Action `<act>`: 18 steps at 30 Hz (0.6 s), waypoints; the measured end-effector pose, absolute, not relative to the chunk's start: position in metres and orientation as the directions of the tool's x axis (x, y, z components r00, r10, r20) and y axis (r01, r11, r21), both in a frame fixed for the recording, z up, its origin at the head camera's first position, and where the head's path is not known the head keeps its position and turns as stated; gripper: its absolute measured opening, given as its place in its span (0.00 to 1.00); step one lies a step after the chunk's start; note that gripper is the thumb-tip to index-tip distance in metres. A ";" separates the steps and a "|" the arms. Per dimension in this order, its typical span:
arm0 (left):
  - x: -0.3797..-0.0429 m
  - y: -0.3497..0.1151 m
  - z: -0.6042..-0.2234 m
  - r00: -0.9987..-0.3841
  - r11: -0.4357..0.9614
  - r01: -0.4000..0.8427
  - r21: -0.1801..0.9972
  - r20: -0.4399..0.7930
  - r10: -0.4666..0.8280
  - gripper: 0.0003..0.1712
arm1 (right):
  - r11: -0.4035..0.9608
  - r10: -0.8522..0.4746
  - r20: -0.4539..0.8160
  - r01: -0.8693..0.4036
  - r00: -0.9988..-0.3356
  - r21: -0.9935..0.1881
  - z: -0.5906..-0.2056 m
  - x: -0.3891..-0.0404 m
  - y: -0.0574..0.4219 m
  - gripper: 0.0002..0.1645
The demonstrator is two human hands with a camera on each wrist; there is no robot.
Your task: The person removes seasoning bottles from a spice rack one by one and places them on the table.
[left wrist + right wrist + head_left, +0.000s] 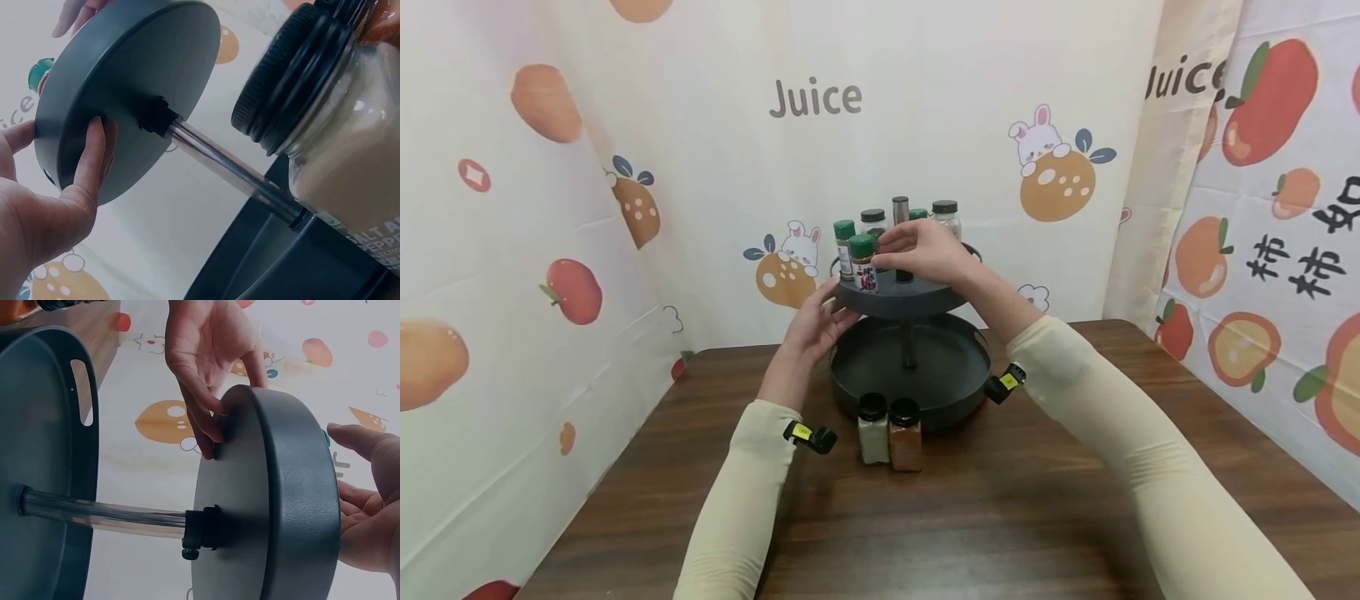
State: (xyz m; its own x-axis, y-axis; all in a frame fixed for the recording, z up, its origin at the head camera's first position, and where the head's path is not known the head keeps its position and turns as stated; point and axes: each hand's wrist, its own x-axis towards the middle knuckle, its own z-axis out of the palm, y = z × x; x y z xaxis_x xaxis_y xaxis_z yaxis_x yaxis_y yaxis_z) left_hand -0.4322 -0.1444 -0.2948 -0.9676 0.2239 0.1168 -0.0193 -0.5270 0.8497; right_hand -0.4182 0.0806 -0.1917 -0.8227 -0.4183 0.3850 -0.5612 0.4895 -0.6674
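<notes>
My left hand [812, 327] grips the rim of the two-tier stand's upper tray [902, 305]; its fingers [94, 156] reach under the tray while the thumb lies on the outer wall. Above this tray is my right hand [928, 252], its thumb and fingertips right beside a green-capped spice bottle [864, 273] with a printed label. Another green-capped bottle [844, 250] stands just behind to the left. In the right wrist view, the right hand [375, 506] has loosely bent fingers and an extended thumb, partly hidden by the tray.
Black-lidded jars [946, 215] and a tall metal-topped cylinder [900, 210] share the upper tray. Below is the lower tray [872, 367], joined by a central post [219, 162]. Before it on the wooden table [970, 525] stand a pale-filled jar [874, 440] and an orange-filled jar [906, 450].
</notes>
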 end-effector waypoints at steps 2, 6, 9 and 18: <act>-0.432 -0.144 -0.294 -0.966 -0.528 -0.017 0.849 0.122 0.227 0.39 | 0.495 -0.416 0.385 -0.560 -0.824 -0.664 -0.190 -0.420 0.080 0.32; -0.432 -0.143 -0.295 -0.964 -0.536 -0.020 0.844 0.127 0.236 0.41 | 0.502 -0.410 0.368 -0.544 -0.834 -0.672 -0.188 -0.423 0.079 0.32; -0.431 -0.143 -0.297 -0.965 -0.540 -0.032 0.841 0.116 0.237 0.42 | 0.506 -0.416 0.346 -0.531 -0.841 -0.680 -0.189 -0.425 0.078 0.32; -0.430 -0.145 -0.294 -0.967 -0.528 -0.017 0.849 0.121 0.225 0.38 | 0.509 -0.427 0.304 -0.504 -0.852 -0.698 -0.188 -0.430 0.075 0.35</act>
State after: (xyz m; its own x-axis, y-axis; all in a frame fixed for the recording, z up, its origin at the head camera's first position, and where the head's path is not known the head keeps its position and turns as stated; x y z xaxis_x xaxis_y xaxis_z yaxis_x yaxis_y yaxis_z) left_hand -0.4304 -0.1447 -0.2945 -0.9668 0.2252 0.1206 -0.0172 -0.5284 0.8488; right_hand -0.4300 0.0755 -0.1885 -0.8517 -0.4266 0.3043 -0.5041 0.5089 -0.6978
